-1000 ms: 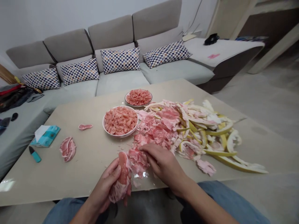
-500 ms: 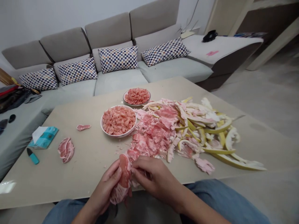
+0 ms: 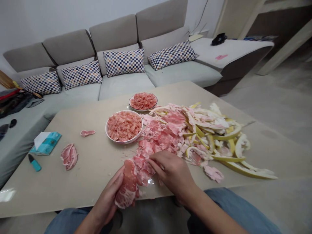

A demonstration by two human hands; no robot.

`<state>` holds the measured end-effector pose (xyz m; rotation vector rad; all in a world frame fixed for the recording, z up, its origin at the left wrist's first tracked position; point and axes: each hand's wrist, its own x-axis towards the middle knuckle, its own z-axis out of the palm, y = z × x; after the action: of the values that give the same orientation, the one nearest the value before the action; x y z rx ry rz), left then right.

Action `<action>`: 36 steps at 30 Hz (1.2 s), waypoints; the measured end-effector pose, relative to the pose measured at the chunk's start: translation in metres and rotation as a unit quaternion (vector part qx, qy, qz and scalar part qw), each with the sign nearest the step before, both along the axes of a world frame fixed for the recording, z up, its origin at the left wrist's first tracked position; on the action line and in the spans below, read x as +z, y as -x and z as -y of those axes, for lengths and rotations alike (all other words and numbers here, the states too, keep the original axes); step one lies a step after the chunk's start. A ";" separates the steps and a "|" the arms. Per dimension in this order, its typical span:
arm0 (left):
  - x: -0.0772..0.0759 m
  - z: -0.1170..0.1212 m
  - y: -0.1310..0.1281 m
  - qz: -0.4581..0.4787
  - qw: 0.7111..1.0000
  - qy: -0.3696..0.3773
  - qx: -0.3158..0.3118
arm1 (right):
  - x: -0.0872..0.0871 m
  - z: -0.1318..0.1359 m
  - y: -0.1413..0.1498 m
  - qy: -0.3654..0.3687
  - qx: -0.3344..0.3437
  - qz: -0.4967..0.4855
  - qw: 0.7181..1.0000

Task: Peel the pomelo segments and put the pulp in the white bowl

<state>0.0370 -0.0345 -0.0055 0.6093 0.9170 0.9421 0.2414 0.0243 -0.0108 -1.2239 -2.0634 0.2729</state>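
Note:
My left hand point(image 3: 109, 196) is wrapped round a partly peeled pomelo segment point(image 3: 129, 182) at the near edge of the table. Bare orange-pink pulp shows on its upper part, with whitish membrane around the lower end. To the right, my right hand point(image 3: 169, 170) is closed in a pinch over the near side of a heap of pink pomelo membrane point(image 3: 162, 139). Whatever sits between those fingertips is too small to make out. Beyond my hands stand a white bowl point(image 3: 106, 130) and a dark-rimmed plate point(image 3: 142, 110), both piled with peeled pomelo pulp.
Yellow-green pomelo rinds point(image 3: 231, 159) sprawl over the table's right side. On the left lie another pomelo segment point(image 3: 69, 157), a small pomelo piece point(image 3: 87, 133), a tissue pack point(image 3: 50, 144) and a teal-handled knife point(image 3: 35, 164). A grey sofa point(image 3: 122, 87) runs behind the table.
My right hand came in to the segment, then moved away right to the membrane heap. The segment, still in my left hand, has turned slightly and shows more bare pulp.

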 end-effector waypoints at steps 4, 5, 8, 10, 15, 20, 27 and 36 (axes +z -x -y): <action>0.000 0.000 0.003 0.005 1.000 0.003 0.022 | 0.002 -0.001 0.003 0.011 -0.033 -0.015 0.999; 0.001 -0.001 0.004 0.001 1.000 -0.002 0.016 | 0.003 -0.002 0.003 0.008 -0.033 -0.032 0.999; 0.002 -0.001 0.005 -0.070 0.996 -0.042 -0.018 | 0.005 -0.003 0.003 0.010 -0.012 -0.089 0.996; 0.002 -0.002 0.005 -0.153 0.984 -0.086 -0.030 | 0.007 -0.001 0.003 0.040 0.010 -0.115 0.992; -0.003 -0.004 0.003 -0.255 0.957 -0.134 -0.026 | 0.010 0.005 0.010 0.134 0.129 -0.142 0.972; -0.002 -0.010 0.012 -0.331 0.927 -0.176 0.010 | 0.009 0.008 0.016 0.151 0.215 -0.129 0.956; -0.007 -0.019 0.019 -0.233 0.954 -0.137 0.128 | 0.009 0.018 0.028 0.263 0.177 -0.150 0.937; -0.009 -0.016 0.015 -0.219 0.964 -0.111 0.098 | -0.002 0.025 0.039 0.254 0.159 -0.125 0.946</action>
<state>0.0222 -0.0186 -0.0148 0.9572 1.2927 1.1194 0.2025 -0.0003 -0.0127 -1.0574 -2.0169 1.1116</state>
